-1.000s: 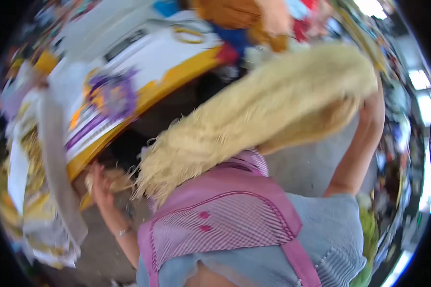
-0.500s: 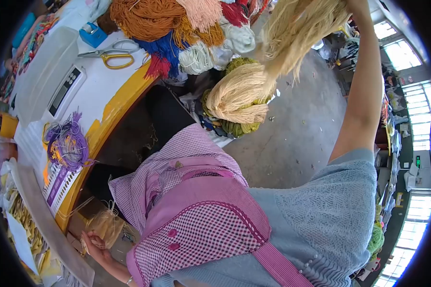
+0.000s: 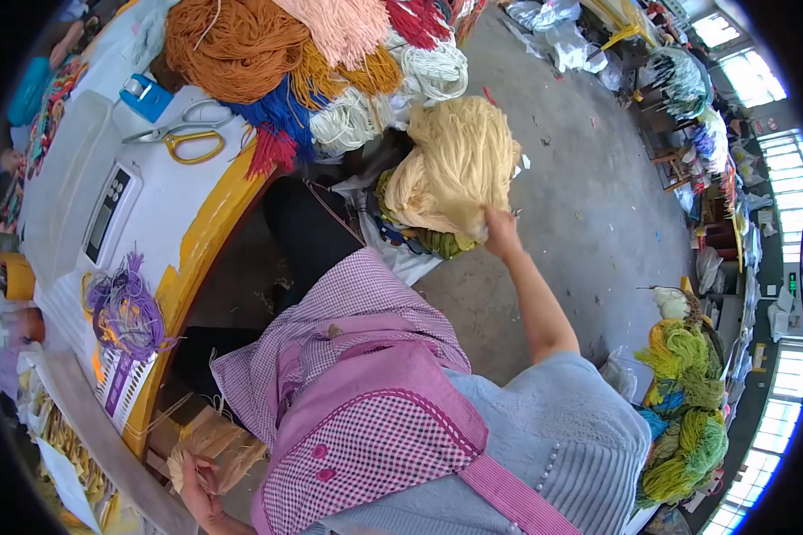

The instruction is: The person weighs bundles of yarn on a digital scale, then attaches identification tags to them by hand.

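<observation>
My right hand [image 3: 501, 230] is closed on the lower end of a cream yarn hank [image 3: 464, 147]. That hank drapes over another pale hank and olive-green yarn [image 3: 451, 242], stacked beside my knee. Low at the left, my left hand [image 3: 202, 492] has its fingers curled round a small bundle of pale strands [image 3: 180, 468]. Behind those fingers is a translucent tan plastic bag [image 3: 227, 441]. Thin strands stretch from near the bag up to the table edge.
On the yellow-edged table [image 3: 207, 214] lie scissors [image 3: 183, 138], a digital scale [image 3: 111, 214], a blue tape dispenser [image 3: 145, 96] and a purple yarn bundle [image 3: 127, 308]. Brown yarn [image 3: 232, 49] and other coloured hanks are heaped at its far end. Green yarn [image 3: 687, 446] hangs at right.
My right hand has swung down from high at the right, laying the cream hank over the stack. The left hand has shifted slightly down and right, pale strands now showing at its fingers.
</observation>
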`<state>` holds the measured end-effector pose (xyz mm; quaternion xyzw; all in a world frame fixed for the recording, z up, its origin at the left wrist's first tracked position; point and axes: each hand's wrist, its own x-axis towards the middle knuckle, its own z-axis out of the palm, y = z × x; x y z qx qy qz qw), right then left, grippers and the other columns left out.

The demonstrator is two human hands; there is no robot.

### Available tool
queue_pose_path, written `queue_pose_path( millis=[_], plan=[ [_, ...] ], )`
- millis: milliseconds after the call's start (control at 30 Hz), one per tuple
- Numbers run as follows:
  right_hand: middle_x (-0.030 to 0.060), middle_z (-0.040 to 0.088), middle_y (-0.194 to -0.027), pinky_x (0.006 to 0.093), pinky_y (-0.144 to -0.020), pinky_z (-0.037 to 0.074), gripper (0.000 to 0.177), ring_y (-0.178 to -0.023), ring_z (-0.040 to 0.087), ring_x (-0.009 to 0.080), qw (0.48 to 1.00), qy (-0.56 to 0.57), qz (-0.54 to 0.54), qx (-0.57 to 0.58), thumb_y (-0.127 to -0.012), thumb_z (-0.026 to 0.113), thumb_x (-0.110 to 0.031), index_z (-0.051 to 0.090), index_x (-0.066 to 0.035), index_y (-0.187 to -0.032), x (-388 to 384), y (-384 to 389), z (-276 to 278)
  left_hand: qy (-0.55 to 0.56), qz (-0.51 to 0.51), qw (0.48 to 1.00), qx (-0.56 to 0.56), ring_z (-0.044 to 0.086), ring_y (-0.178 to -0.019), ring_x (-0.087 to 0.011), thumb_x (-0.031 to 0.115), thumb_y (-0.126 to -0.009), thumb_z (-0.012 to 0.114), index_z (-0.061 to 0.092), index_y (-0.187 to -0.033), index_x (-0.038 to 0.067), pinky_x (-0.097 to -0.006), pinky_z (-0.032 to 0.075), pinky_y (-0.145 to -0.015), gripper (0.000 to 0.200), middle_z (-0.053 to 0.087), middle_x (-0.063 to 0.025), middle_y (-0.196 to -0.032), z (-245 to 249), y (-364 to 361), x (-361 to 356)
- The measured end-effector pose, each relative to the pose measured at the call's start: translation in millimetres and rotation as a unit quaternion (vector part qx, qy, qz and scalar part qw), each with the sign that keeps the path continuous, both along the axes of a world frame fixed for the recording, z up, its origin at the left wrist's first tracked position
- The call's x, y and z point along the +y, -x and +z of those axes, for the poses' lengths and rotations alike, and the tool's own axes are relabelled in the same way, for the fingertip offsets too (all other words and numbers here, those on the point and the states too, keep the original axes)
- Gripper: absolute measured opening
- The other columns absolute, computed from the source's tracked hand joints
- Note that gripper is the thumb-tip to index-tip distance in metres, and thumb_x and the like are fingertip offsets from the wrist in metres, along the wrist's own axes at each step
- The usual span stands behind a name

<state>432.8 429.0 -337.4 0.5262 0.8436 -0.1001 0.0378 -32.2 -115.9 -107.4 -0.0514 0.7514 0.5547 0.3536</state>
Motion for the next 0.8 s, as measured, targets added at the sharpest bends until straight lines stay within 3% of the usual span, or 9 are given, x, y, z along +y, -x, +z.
queue_pose_path(
  millis=[133,233,333,500,533,667,733,767,800],
  plan=[
    [0.011,0.055,-0.117,0.0505,-0.098,0.038,0.078,-0.118,0.048,0.0306,0.997,0.059,0.037,0.038,-0.053,0.081,-0.015,0.049,-0.01,-0.124,-20,8,-43,0.033,-0.012,0.999,-0.002,0.032,-0.034,-0.0065,0.03,-0.099,0.049,0.058,-0.072,0.002,-0.0203,0.02,-0.036,0.039,0.059,-0.0095,-0.061,17,-1,19],
    [0.0196,0.049,-0.124,0.0513,-0.1,0.037,0.069,-0.117,0.046,0.0408,0.972,-0.018,-0.075,0.222,-0.063,0.08,-0.022,0.051,-0.014,-0.125,-14,38,-30,0.042,-0.05,0.998,-0.017,0.031,-0.034,-0.0067,0.034,-0.098,0.049,0.056,-0.074,0.004,-0.0199,0.02,-0.035,0.04,0.059,-0.0104,-0.065,27,-8,30],
    [0.0249,0.029,-0.146,0.0498,-0.105,0.035,0.07,-0.128,0.035,0.0474,0.981,-0.067,-0.06,0.172,-0.072,0.075,-0.025,0.045,-0.018,-0.135,0,72,-49,0.063,-0.035,0.997,-0.002,0.031,-0.034,-0.0064,0.034,-0.099,0.049,0.056,-0.077,0.003,-0.0198,0.021,-0.035,0.038,0.058,-0.0107,-0.064,30,-14,36],
    [0.0208,0.027,-0.15,0.0468,-0.108,0.033,0.074,-0.132,0.034,0.0438,0.99,0.122,-0.053,0.044,-0.075,0.073,-0.028,0.04,-0.017,-0.14,67,87,-108,0.047,-0.053,0.997,0.015,0.032,-0.035,-0.0059,0.037,-0.1,0.045,0.055,-0.081,0.003,-0.0192,0.021,-0.035,0.04,0.057,-0.0105,-0.061,51,-20,67],
    [0.0197,0.026,-0.151,0.0461,-0.109,0.032,0.075,-0.134,0.033,0.0404,0.982,0.157,-0.054,0.095,-0.076,0.073,-0.03,0.037,-0.017,-0.141,79,82,-125,0.016,-0.072,0.997,0.005,0.033,-0.035,-0.0059,0.038,-0.1,0.044,0.055,-0.083,0.003,-0.0189,0.021,-0.035,0.04,0.057,-0.0104,-0.061,59,-19,70],
    [0.0202,0.021,-0.152,0.0463,-0.111,0.029,0.078,-0.137,0.029,0.0398,0.987,0.153,-0.008,0.042,-0.077,0.071,-0.036,0.034,-0.02,-0.143,95,86,-130,0.01,-0.035,0.999,0.034,0.032,-0.035,-0.0065,0.041,-0.1,0.043,0.055,-0.088,0.003,-0.0183,0.021,-0.035,0.042,0.056,-0.0097,-0.059,75,-28,90],
    [0.0208,0.017,-0.153,0.0483,-0.113,0.024,0.08,-0.138,0.023,0.0423,0.987,0.157,-0.015,0.009,-0.077,0.071,-0.04,0.031,-0.021,-0.145,90,81,-128,-0.063,0.013,0.997,0.036,0.032,-0.034,-0.0064,0.048,-0.099,0.04,0.057,-0.091,0.0,-0.0198,0.018,-0.036,0.051,0.055,-0.0075,-0.058,77,-36,103],
    [0.0212,0.014,-0.154,0.0513,-0.114,0.019,0.084,-0.14,0.018,0.0439,0.991,0.134,-0.001,0.001,-0.077,0.07,-0.043,0.029,-0.022,-0.146,80,80,-128,-0.073,0.077,0.992,0.062,0.036,-0.038,-0.0078,0.057,-0.096,0.036,0.055,-0.099,0.0,-0.0188,0.024,-0.038,0.061,0.056,-0.0079,-0.063,68,-37,96],
    [0.021,0.013,-0.154,0.0517,-0.114,0.017,0.086,-0.14,0.017,0.0433,0.993,0.12,0.013,-0.003,-0.076,0.071,-0.044,0.028,-0.022,-0.147,74,75,-126,-0.142,0.005,0.989,0.052,0.046,-0.053,-0.0115,0.057,-0.097,0.035,0.055,-0.099,0.003,-0.0201,0.033,-0.046,0.058,0.057,-0.0087,-0.077,70,-34,96]
  ],
)
